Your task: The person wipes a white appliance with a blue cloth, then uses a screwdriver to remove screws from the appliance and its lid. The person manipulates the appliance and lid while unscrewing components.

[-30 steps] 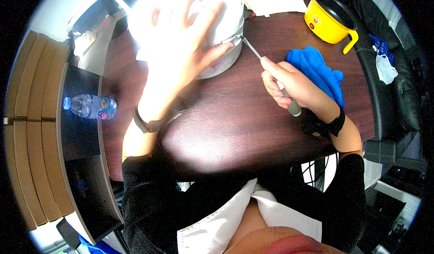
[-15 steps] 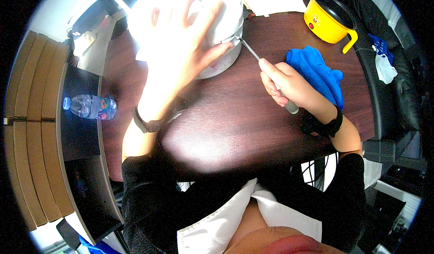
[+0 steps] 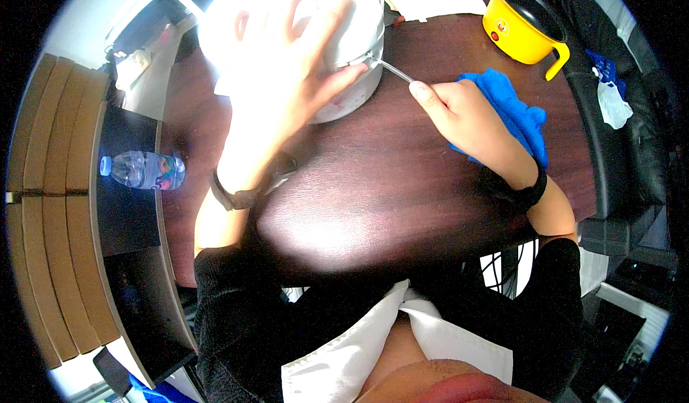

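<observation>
White and glossy, a large rounded container (image 3: 366, 8) stands at the far side of a dark red-brown wooden table (image 3: 402, 180), a little left of centre; strong glare washes out much of its upper part. The person's left hand (image 3: 301, 66) is laid against it with fingers spread wide, the thumb lying near a seam low on its right side. The right hand (image 3: 459, 112) is closed around a screwdriver (image 3: 393, 71), the thumb pressed along it; the fist hides the handle, so only the thin metal shaft shows. The shaft slants up and left to the seam, its end at the container just beside the left thumb; whether it is seated in anything is too small to tell.

Behind the right hand and wrist lies a crumpled blue cloth (image 3: 517, 112). Near the table's far right corner sits a yellow pot (image 3: 524, 33) with a black inside and a yellow handle. At the left, a clear plastic bottle (image 3: 147, 170) lies on its side, blue cap pointing left. Brown boxes (image 3: 61, 259) line the far left. Both wrists wear dark bands.
</observation>
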Motion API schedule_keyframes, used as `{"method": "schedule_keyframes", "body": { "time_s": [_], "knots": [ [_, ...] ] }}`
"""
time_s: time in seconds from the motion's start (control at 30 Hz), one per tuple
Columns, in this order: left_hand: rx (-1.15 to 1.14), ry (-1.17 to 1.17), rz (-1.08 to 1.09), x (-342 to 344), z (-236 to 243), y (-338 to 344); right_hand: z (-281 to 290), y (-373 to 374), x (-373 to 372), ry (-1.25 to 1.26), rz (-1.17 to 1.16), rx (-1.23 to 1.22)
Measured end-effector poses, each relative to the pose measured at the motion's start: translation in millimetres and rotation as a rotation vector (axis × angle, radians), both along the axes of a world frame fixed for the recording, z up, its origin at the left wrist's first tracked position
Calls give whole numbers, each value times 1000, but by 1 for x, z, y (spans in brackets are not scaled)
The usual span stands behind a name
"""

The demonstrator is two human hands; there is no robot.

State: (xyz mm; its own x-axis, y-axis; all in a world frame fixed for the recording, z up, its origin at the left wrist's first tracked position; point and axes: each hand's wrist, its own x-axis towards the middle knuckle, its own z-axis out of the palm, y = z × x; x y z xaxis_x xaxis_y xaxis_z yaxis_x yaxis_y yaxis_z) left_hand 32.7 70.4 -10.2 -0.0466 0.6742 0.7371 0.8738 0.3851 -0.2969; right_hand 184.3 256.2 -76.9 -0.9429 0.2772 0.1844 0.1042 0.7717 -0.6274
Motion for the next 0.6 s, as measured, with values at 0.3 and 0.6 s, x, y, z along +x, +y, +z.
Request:
{"method": "schedule_keyframes", "body": {
  "time_s": [0.3,0.6],
  "knots": [
    [-33,-9,5,2,1,0,30,2,6,108,-67,475],
    [-55,-130,18,4,-2,-6,14,0,-2,-36,20,69]
  ]
}}
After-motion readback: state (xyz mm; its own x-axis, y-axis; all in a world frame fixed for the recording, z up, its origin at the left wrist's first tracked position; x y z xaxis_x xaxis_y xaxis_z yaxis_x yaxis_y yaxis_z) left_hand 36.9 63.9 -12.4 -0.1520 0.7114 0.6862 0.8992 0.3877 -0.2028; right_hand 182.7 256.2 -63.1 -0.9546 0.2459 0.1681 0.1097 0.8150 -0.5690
